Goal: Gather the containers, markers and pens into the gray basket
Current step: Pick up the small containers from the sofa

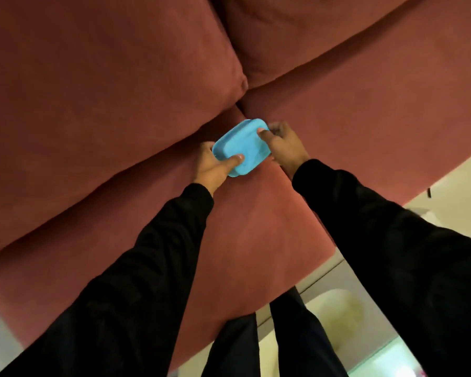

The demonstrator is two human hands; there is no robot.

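A small light-blue rectangular container (242, 146) with a lid is held just above the seat of a dark red sofa, near the seam where the seat cushions meet. My left hand (214, 165) grips its near-left end with the thumb on top. At its right end, my right hand (282, 146) holds it with the thumb on the lid and the fingers curled behind. Both arms wear black sleeves. The gray basket, the markers and the pens are out of view.
The red sofa (120, 104) fills most of the view, with back cushions at the top and seat cushions below. A pale floor (446, 186) shows at the right. A whitish rounded object (335, 308) lies on the floor by my legs, blurred.
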